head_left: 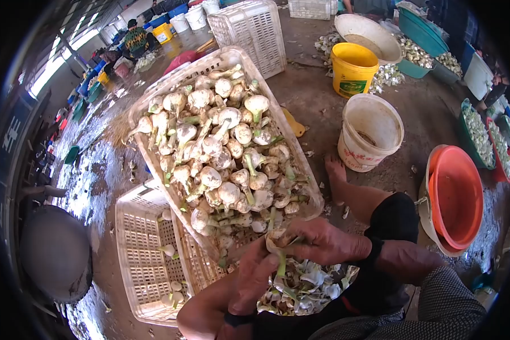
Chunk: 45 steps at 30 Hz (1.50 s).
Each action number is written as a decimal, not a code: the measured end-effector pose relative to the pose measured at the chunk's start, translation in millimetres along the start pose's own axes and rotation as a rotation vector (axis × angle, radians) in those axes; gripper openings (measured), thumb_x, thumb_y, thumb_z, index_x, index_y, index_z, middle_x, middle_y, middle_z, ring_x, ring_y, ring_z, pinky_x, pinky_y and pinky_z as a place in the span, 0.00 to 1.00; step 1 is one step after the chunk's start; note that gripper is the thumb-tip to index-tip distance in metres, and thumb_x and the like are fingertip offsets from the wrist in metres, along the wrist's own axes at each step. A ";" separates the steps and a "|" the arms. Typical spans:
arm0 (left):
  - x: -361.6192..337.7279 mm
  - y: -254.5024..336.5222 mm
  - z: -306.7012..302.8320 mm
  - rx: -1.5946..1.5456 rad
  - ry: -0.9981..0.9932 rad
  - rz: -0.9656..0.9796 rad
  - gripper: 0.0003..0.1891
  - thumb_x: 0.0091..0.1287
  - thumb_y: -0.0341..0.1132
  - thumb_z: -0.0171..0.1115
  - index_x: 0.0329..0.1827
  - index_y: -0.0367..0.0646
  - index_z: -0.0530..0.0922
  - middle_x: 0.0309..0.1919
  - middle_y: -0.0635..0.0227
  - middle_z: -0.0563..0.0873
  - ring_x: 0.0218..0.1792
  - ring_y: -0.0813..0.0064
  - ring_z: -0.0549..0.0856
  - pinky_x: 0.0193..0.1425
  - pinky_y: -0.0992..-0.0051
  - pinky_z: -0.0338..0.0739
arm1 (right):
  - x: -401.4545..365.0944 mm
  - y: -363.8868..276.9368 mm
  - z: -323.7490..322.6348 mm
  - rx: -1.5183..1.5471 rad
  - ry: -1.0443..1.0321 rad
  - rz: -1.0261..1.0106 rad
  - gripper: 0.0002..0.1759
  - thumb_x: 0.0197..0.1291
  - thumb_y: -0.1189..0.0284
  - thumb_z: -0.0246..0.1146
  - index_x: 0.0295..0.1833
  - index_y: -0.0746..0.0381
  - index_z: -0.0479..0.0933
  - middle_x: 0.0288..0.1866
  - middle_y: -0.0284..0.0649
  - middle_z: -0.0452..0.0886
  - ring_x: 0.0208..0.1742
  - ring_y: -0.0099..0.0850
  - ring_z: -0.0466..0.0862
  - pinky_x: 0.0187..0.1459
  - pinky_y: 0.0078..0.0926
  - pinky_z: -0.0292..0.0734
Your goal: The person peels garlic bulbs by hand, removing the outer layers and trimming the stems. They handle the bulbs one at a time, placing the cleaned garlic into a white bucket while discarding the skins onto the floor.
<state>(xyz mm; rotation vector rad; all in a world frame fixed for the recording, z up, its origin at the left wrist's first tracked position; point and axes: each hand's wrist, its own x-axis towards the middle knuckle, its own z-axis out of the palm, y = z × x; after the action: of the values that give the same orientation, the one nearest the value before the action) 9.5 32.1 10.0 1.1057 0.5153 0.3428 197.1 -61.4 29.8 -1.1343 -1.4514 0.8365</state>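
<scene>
Close together in front of my lap, my left hand (254,276) and my right hand (326,241) are both closed on one garlic bulb (274,243). Its green stem points down between them, and fingers hide part of the bulb. Just beyond is a tilted plastic crate (139,105) heaped with dirty garlic bulbs (212,146) that still have stems. Below my hands lies a pile of loose garlic skins (309,286). A lower crate (131,249) on the left holds several paler bulbs with short stems.
A white bucket (352,148) and a yellow bucket (339,73) stand ahead to the right. Orange basins (458,198) are stacked at far right. An upright crate (249,34) is behind the garlic; a round dark seat (55,252) is at left. Other people (135,41) sit farther back.
</scene>
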 end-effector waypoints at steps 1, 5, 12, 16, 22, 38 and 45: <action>0.3 0.0 -0.6 -0.001 0.004 -0.001 0.34 0.63 0.46 0.68 0.65 0.30 0.69 0.50 0.59 0.83 0.48 0.68 0.85 0.49 0.66 0.85 | 0.1 3.3 2.8 -0.124 -0.026 -0.097 0.10 0.67 0.76 0.61 0.52 0.64 0.74 0.38 0.42 0.80 0.39 0.35 0.83 0.39 0.31 0.77; 4.8 -6.2 -8.1 -0.095 -0.044 -0.066 0.35 0.60 0.26 0.67 0.71 0.31 0.64 0.60 0.58 0.78 0.59 0.67 0.79 0.68 0.66 0.71 | 0.1 2.2 5.2 -0.072 -0.052 -0.033 0.09 0.67 0.75 0.61 0.51 0.64 0.75 0.34 0.43 0.81 0.35 0.35 0.84 0.36 0.31 0.78; -5.1 17.6 -1.6 0.101 0.089 -0.067 0.41 0.51 0.17 0.65 0.72 0.32 0.61 0.62 0.56 0.77 0.63 0.66 0.77 0.69 0.67 0.71 | -0.3 -6.2 -4.1 0.448 0.054 0.432 0.09 0.71 0.71 0.59 0.49 0.65 0.77 0.32 0.32 0.82 0.29 0.18 0.81 0.30 0.18 0.79; -10.2 17.7 -10.5 0.092 0.068 -0.063 0.43 0.50 0.16 0.66 0.73 0.33 0.61 0.61 0.56 0.78 0.62 0.66 0.79 0.68 0.68 0.73 | 6.1 0.9 -13.9 0.559 0.378 0.503 0.09 0.70 0.72 0.59 0.47 0.67 0.78 0.29 0.34 0.81 0.26 0.19 0.80 0.28 0.19 0.77; -17.0 25.3 -7.8 0.401 -0.018 0.058 0.40 0.47 0.11 0.64 0.69 0.37 0.67 0.58 0.58 0.80 0.59 0.65 0.82 0.63 0.67 0.79 | 0.6 13.3 -32.4 0.115 0.293 0.391 0.10 0.70 0.71 0.58 0.45 0.66 0.78 0.33 0.41 0.83 0.30 0.29 0.81 0.33 0.30 0.78; -11.3 18.5 -8.0 0.639 -0.276 -0.045 0.47 0.54 0.14 0.66 0.78 0.40 0.54 0.63 0.56 0.75 0.64 0.66 0.77 0.67 0.68 0.73 | -2.0 21.1 3.9 -0.073 -0.066 0.293 0.20 0.68 0.59 0.63 0.46 0.68 0.79 0.32 0.43 0.81 0.35 0.27 0.78 0.39 0.33 0.75; -12.9 17.4 1.9 0.470 -0.221 -0.013 0.52 0.54 0.14 0.68 0.79 0.38 0.46 0.63 0.50 0.75 0.63 0.63 0.78 0.66 0.67 0.74 | -0.9 19.9 -1.0 -0.101 0.057 0.241 0.15 0.67 0.63 0.64 0.40 0.67 0.79 0.28 0.41 0.80 0.30 0.25 0.78 0.33 0.32 0.75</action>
<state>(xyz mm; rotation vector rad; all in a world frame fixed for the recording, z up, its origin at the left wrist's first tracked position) -0.4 31.4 29.3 1.5728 0.4147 0.0831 202.1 -56.3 11.2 -1.4185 -1.3390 0.8972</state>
